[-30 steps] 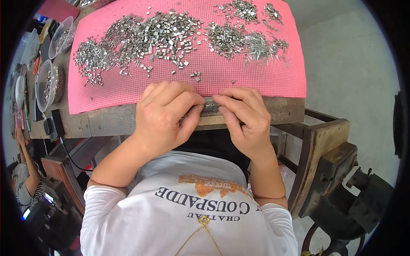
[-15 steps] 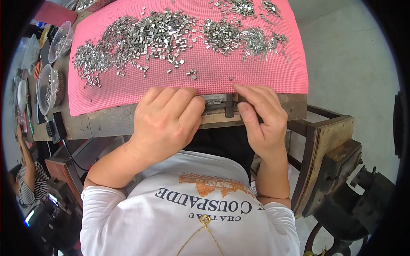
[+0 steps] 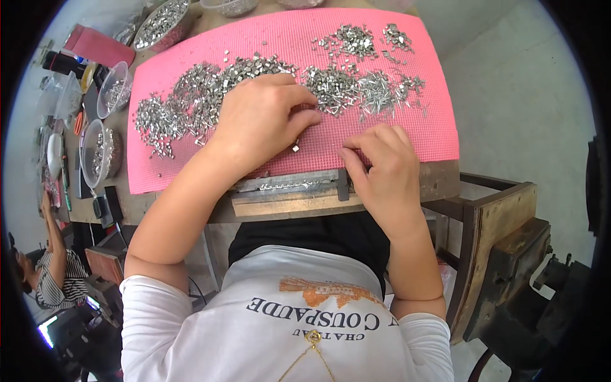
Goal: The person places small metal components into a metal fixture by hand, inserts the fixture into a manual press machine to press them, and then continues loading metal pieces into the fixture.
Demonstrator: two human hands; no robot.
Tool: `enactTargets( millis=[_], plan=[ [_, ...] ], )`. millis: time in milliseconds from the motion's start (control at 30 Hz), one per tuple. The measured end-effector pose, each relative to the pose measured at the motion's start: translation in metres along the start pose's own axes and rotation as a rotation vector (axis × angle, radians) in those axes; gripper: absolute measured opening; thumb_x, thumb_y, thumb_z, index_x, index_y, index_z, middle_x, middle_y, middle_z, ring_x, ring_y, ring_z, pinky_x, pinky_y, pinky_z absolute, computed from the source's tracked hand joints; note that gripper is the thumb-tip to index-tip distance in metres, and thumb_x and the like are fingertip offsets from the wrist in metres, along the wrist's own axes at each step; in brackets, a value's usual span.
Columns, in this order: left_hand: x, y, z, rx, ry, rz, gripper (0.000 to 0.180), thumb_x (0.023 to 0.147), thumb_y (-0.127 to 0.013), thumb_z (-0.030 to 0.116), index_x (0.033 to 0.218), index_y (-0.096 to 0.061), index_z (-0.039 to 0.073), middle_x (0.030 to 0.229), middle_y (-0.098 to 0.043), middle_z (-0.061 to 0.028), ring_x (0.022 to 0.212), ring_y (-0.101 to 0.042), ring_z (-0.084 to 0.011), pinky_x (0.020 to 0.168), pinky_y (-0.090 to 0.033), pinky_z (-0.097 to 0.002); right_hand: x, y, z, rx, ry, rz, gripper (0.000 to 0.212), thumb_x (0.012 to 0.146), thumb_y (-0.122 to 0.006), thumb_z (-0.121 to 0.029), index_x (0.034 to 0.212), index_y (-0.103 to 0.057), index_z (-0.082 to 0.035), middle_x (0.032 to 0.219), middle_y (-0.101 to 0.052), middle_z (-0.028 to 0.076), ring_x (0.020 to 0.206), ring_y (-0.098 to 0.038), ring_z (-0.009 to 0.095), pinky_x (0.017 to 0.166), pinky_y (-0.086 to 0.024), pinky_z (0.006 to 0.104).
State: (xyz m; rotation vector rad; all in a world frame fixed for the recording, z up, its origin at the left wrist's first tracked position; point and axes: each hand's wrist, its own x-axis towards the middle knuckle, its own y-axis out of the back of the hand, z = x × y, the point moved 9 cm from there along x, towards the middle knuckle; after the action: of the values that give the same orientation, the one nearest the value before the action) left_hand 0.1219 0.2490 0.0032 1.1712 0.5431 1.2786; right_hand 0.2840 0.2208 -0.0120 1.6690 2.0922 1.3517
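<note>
Over the pink gridded mat (image 3: 286, 149), my left hand (image 3: 261, 118) is curled at the near edge of a long heap of small squarish metal pieces (image 3: 203, 95). Its thumb and forefinger come nearly together; anything between them is too small to make out. My right hand (image 3: 385, 159) rests at the mat's near right, thumb and forefinger pinched close, their contents hidden. Between my forearms, on the table's front edge, lies a narrow metal rail fixture (image 3: 286, 186) holding a row of tiny shiny parts, with a dark block (image 3: 343, 184) at its right end. One loose piece (image 3: 295, 147) sits below my left thumb.
More metal pieces (image 3: 334, 89) and thin pins (image 3: 377, 92) lie on the mat's right half. Plastic tubs of parts (image 3: 102, 153) line the left and far sides. A co-worker's arm (image 3: 56, 235) shows at far left. Dark machinery (image 3: 560, 280) stands at right.
My left hand has moved up from the rail to the heap, baring the rail. My right hand has closed its fingers, shifting slightly down. The view has tilted, showing more tubs at the far side.
</note>
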Motion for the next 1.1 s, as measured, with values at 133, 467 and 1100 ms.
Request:
enactTargets(
  millis=[133,467,1100],
  plan=[
    [0.009,-0.007,-0.002,0.051,-0.040,0.020,0.013,0.083,-0.081,0.021,0.088,-0.078,0.009,0.084,-0.070,-0.0069,0.079,-0.070,-0.0293,0.070,-0.056,-0.0414,-0.001,-0.002,-0.005,-0.072,0.047,-0.013,0.011,0.084,-0.077,-0.007,0.090,-0.068,-0.005,0.089,-0.059,0.009,0.089,-0.060,0.030,0.080,-0.050,0.0432],
    [-0.006,0.005,0.007,0.185,-0.138,0.119,0.016,0.091,-0.073,0.027,0.092,-0.065,0.013,0.082,-0.067,-0.0036,0.083,-0.068,-0.0252,0.076,-0.049,-0.0389,-0.013,-0.007,-0.016,0.469,0.040,-0.105,0.005,0.093,-0.064,-0.002,0.098,-0.062,-0.003,0.097,-0.065,0.012,0.090,-0.062,0.034,0.083,-0.048,0.0439],
    [-0.022,0.001,0.021,0.015,-0.230,-0.150,0.013,0.078,-0.081,0.014,0.088,-0.075,0.009,0.099,-0.069,-0.0032,0.099,-0.065,-0.0255,0.088,-0.048,-0.0400,-0.020,-0.010,-0.042,0.151,0.207,-0.016,0.015,0.081,-0.074,0.000,0.094,-0.068,-0.003,0.096,-0.067,0.009,0.086,-0.065,0.030,0.078,-0.049,0.0409]
  ],
)
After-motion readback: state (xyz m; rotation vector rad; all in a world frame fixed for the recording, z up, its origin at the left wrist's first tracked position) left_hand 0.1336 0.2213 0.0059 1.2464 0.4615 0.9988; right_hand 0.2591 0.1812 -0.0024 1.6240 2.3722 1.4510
